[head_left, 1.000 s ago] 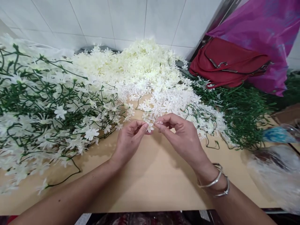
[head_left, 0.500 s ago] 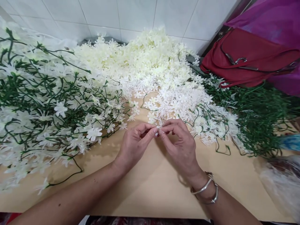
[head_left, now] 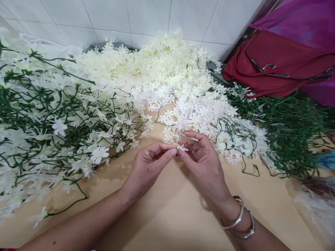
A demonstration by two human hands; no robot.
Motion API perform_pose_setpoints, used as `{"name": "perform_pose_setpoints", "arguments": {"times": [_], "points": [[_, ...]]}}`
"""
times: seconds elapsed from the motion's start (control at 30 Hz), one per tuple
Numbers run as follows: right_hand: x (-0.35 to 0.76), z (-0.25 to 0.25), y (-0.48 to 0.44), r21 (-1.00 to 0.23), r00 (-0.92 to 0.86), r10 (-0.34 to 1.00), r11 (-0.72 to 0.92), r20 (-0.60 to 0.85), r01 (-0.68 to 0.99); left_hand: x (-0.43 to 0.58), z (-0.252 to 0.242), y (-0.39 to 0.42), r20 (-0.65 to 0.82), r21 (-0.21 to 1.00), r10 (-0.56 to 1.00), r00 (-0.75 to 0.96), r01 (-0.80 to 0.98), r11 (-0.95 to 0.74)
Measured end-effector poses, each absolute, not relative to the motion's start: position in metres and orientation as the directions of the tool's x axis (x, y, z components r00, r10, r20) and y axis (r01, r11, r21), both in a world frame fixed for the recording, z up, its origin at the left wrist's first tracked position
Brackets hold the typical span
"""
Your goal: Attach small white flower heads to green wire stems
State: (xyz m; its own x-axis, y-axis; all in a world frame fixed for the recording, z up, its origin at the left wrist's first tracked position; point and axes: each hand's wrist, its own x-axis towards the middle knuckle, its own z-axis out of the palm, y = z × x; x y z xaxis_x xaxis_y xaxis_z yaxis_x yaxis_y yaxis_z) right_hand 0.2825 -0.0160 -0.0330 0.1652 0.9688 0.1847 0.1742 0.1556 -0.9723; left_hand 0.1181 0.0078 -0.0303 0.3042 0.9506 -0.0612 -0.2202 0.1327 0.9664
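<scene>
Between my hands, over the middle of the table, is a small white stamen piece [head_left: 182,148] with thin threads pointing right. My left hand [head_left: 153,164] pinches its base between thumb and forefinger. The thumb of my right hand [head_left: 201,162] touches the piece from the other side, while its fingers are raised and apart. Just beyond lie loose white petals [head_left: 168,133] and a pile of white stamens [head_left: 195,111]. Left of my hands is a large heap of white flowers on green stems [head_left: 60,127].
Cream petals [head_left: 167,62] are heaped against the tiled wall [head_left: 149,15]. Green stems [head_left: 293,129] lie on the right, below a red bag [head_left: 282,62]. A clear plastic bag [head_left: 316,205] sits on the wooden table [head_left: 162,216] at the right edge.
My right hand's fingers have opened away from the pinch, and the white stamen piece now shows more. The view has shifted slightly.
</scene>
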Motion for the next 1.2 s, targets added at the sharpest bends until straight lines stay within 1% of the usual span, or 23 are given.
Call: {"name": "perform_pose_setpoints", "arguments": {"times": [0.07, 0.13, 0.2, 0.27, 0.33, 0.4, 0.47, 0.53, 0.57, 0.67, 0.8, 1.0, 1.1, 1.2], "points": [[0.285, -0.035, -0.013, -0.99, 0.102, 0.987, 0.115, 0.123, 0.078, 0.119, -0.035, 0.006, -0.013, 0.982, 0.952, 0.306, -0.177, 0.07], [0.288, -0.038, -0.01, -0.99, 0.094, 0.986, 0.135, 0.139, 0.048, 0.119, -0.039, 0.004, 0.043, 0.992, 0.943, 0.331, -0.127, -0.001], [0.29, -0.04, -0.007, -0.983, 0.133, 0.975, 0.178, 0.181, 0.036, 0.12, -0.041, 0.004, 0.107, 0.991, 0.934, 0.341, -0.109, -0.074], [0.292, -0.043, -0.004, -0.977, 0.167, 0.963, 0.213, 0.213, 0.022, 0.119, -0.042, 0.007, 0.185, 0.983, 0.937, 0.295, -0.063, -0.174], [0.294, -0.046, -0.002, -0.975, 0.189, 0.957, 0.223, 0.219, 0.004, 0.118, -0.041, 0.016, 0.292, 0.945, 0.934, 0.207, 0.091, -0.315], [0.295, -0.048, -0.001, -0.977, 0.204, 0.957, 0.212, 0.207, -0.005, 0.117, -0.038, 0.03, 0.425, 0.832, 0.889, 0.172, 0.313, -0.459], [0.296, -0.049, -0.001, -0.98, 0.205, 0.959, 0.199, 0.195, 0.004, 0.117, -0.036, 0.046, 0.519, 0.663, 0.816, 0.254, 0.483, -0.572], [0.297, -0.05, 0.0, -0.98, 0.198, 0.961, 0.196, 0.196, 0.018, 0.118, -0.036, 0.062, 0.538, 0.492, 0.756, 0.374, 0.589, -0.641], [0.298, -0.05, 0.0, -0.98, 0.196, 0.96, 0.199, 0.2, 0.024, 0.119, -0.036, 0.069, 0.522, 0.421, 0.737, 0.43, 0.621, -0.661], [0.3, -0.052, 0.0, -0.98, 0.188, 0.962, 0.198, 0.2, 0.026, 0.122, -0.038, 0.082, 0.446, 0.263, 0.732, 0.516, 0.706, -0.658], [0.301, -0.053, 0.0, -0.984, 0.19, 0.966, 0.177, 0.174, 0.004, 0.126, -0.036, 0.087, 0.406, 0.13, 0.774, 0.486, 0.807, -0.576], [0.299, -0.05, 0.0, -0.983, 0.174, 0.968, 0.181, 0.182, 0.024, 0.131, -0.033, 0.087, 0.382, 0.044, 0.804, 0.455, 0.86, -0.508], [0.299, -0.05, 0.0, -0.985, 0.183, 0.968, 0.171, 0.174, 0.035, 0.131, -0.034, 0.088, 0.418, 0.004, 0.779, 0.467, 0.857, -0.516], [0.3, -0.051, 0.001, -0.983, 0.197, 0.963, 0.177, 0.182, 0.043, 0.127, -0.028, 0.089, 0.491, -0.034, 0.726, 0.481, 0.844, -0.536]]}}
